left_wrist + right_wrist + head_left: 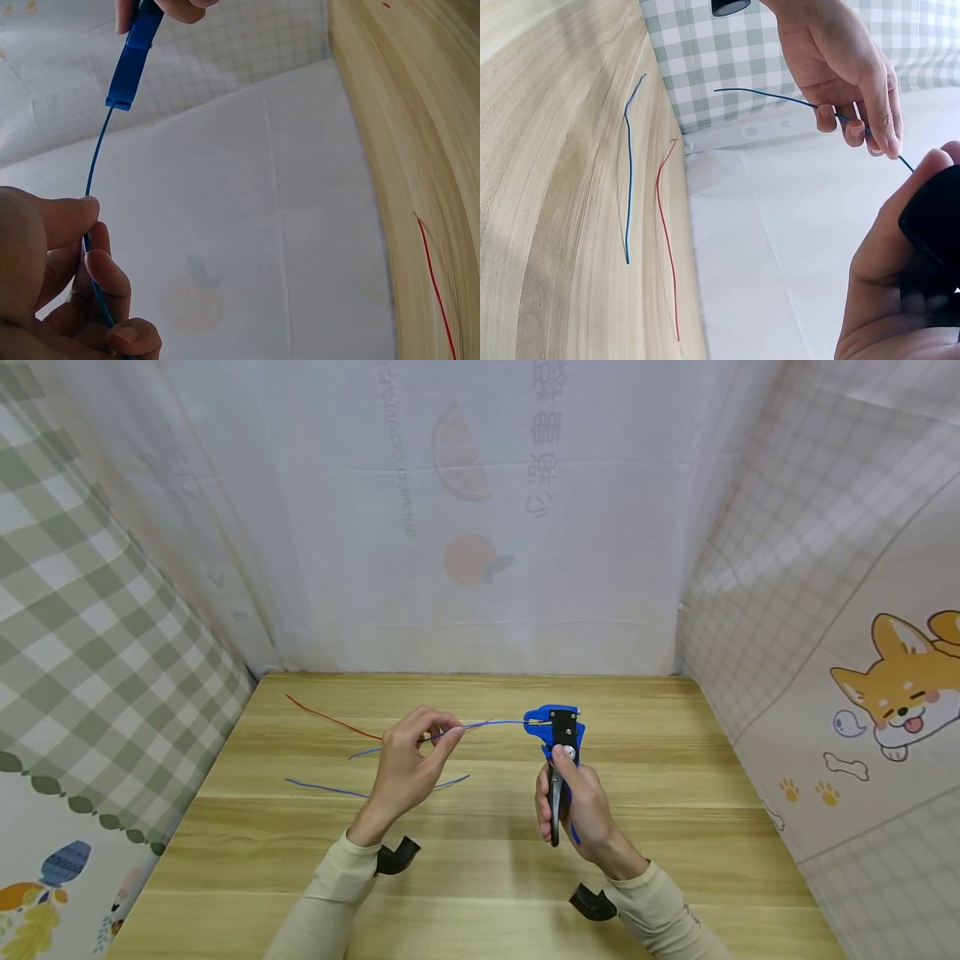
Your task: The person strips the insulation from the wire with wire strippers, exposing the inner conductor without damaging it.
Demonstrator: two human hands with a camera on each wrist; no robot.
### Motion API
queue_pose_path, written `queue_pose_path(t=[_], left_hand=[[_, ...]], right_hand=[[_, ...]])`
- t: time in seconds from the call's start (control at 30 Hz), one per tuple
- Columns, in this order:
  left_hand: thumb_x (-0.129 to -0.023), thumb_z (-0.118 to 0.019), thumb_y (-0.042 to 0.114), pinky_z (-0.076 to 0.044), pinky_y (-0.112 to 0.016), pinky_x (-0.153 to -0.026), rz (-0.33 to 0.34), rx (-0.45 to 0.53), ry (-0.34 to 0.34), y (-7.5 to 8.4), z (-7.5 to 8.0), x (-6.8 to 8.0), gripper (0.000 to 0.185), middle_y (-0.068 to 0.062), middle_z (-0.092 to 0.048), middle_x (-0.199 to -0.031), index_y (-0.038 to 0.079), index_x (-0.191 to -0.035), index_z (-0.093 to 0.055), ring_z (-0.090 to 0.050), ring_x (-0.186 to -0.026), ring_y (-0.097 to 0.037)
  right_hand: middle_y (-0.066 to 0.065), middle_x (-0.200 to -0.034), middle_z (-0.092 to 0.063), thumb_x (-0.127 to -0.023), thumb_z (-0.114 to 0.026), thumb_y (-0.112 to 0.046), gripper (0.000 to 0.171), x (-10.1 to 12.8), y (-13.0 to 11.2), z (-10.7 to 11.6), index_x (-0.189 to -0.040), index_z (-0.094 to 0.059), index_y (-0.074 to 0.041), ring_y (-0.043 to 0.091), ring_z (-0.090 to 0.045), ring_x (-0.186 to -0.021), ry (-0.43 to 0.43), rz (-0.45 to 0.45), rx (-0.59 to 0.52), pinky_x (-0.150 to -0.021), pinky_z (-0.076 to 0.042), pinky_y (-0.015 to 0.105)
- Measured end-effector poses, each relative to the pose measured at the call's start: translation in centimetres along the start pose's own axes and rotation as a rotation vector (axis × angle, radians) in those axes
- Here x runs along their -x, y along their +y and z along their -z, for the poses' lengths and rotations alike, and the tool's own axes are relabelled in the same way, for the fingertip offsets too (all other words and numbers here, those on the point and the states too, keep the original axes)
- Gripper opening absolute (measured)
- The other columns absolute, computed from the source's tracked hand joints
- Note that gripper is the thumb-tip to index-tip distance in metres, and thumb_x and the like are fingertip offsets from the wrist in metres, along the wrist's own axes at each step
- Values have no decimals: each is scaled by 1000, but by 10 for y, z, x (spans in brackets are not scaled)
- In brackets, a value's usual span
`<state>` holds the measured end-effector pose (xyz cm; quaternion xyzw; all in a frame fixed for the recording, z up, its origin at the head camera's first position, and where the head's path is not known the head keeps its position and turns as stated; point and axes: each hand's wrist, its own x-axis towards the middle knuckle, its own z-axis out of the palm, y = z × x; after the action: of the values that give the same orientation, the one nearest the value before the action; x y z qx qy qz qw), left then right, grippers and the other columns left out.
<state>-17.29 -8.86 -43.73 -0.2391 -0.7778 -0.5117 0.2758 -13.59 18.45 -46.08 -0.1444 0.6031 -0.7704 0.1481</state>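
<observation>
My left hand (411, 760) pinches a blue wire (495, 722) between thumb and fingers, above the table. The wire's right end enters the blue jaws of a wire stripper (564, 731); its other end sticks out past the back of the hand, as the right wrist view shows. My right hand (585, 810) grips the stripper by its black handles, thumb near the head. In the left wrist view the wire (96, 154) runs straight from the fingertips to the stripper's blue nose (127, 82). The wire tip inside the tool is hard to make out.
On the wooden table (480, 893) lie a red wire (667, 244) and a second blue wire (630, 187), both partly behind my left hand in the head view. Black wrist pieces (397, 856) show at both cuffs. Patterned cloth walls (337, 568) close off the back and sides.
</observation>
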Motion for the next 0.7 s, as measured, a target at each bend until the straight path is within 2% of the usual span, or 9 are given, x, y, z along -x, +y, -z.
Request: queue_pose_path(t=[0.27,0.43,0.57,0.7], left_hand=[[-101,-83,1,-54,-26,-71,6,-14,-2,-1,0,-1,7,-7,-78,-94,8,-102,-82,-68,-81,-18],[-101,-83,2,-52,-24,-71,11,-43,-5,0,1,-1,6,-7,-78,-95,8,-102,-82,-69,-83,-18],[-102,-82,3,-52,-23,-72,33,-53,-11,-2,4,0,5,-8,-79,-97,8,-104,-82,-68,-84,-17],[-102,-82,2,-52,-22,-72,78,-62,20,-7,13,1,6,-7,-79,-96,7,-104,-82,-65,-85,-12]], right_hand=[[-5,-64,-60,-124,-30,-50,60,-1,0,0,-86,-52,-10,11,-62,-49,12,-10,1,-45,-56,30],[-5,-63,-60,-124,-31,-50,60,-2,0,2,-86,-53,-10,11,-62,-49,-4,1,-6,-45,-56,31],[-5,-64,-62,-124,-30,-50,59,-3,-1,5,-87,-54,-11,10,-64,-49,-12,14,-18,-46,-58,32],[-5,-64,-62,-125,-28,-50,60,-2,-4,13,-87,-54,-11,11,-65,-49,13,43,-46,-47,-58,32]])
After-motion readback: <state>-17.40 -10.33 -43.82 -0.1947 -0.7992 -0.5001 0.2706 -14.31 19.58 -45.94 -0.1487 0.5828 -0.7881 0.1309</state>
